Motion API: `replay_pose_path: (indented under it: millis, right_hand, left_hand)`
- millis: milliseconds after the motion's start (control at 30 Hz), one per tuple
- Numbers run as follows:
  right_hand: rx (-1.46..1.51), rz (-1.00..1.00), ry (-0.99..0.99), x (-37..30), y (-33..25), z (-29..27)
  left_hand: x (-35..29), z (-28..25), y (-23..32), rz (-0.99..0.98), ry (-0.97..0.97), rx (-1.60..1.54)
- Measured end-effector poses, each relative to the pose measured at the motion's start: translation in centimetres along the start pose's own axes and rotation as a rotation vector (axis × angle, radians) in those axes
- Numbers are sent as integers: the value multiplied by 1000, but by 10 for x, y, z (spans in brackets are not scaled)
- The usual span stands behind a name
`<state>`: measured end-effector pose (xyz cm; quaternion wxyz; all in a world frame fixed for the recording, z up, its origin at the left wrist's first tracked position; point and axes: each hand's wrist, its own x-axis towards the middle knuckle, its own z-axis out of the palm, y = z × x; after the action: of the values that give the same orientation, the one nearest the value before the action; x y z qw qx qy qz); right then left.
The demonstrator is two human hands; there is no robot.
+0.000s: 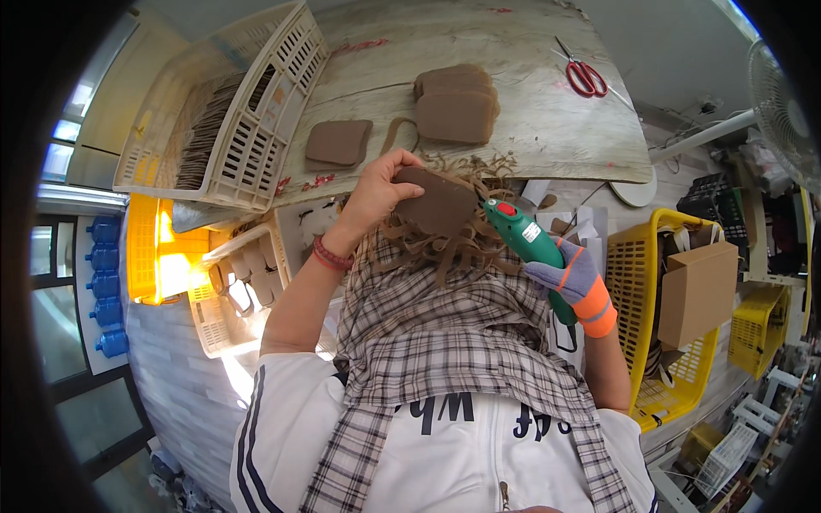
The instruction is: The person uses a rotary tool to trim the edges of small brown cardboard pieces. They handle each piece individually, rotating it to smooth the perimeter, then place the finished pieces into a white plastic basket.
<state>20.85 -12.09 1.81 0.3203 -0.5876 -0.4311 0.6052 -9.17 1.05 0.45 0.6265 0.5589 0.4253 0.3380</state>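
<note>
My bare left hand [385, 192] pinches a brown sheet piece with rounded corners [438, 203] by its left edge, above my lap. In my right hand [577, 282], gloved in grey and orange, is a green handheld power tool with a red button [523, 229]. The tool's tip meets the piece's right edge; its exact working end is too small to make out. Curly brown trimmings [457, 256] lie on my checked apron below the piece and along the table edge. On the table beyond are a stack of similar pieces [455, 118] and a smaller pile [337, 144].
Red-handled scissors [586, 79] lie at the table's far right. A white slotted crate [272, 111] holding many thin pieces stands on its left. Below are another crate with pieces [214, 321], a yellow basket [629, 291] with a cardboard box [699, 291] at right, and a fan [782, 90].
</note>
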Motion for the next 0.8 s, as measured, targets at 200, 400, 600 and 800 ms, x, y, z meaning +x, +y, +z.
replay_pose_path:
  millis: [200, 400, 600, 800]
  right_hand:
    - [-17, -13, -36, -1, -5, 8]
    - [-114, -6, -34, 1, -6, 17]
    - [-178, -58, -55, 13, -8, 27]
    - [-47, -29, -85, 22, -20, 41]
  left_hand:
    - [1, 2, -1, 7, 26, -52]
    - [-2, 14, -6, -27, -75, 38]
    - [-8, 17, -11, -53, -166, 43]
    - [-14, -16, 15, 94, -36, 136]
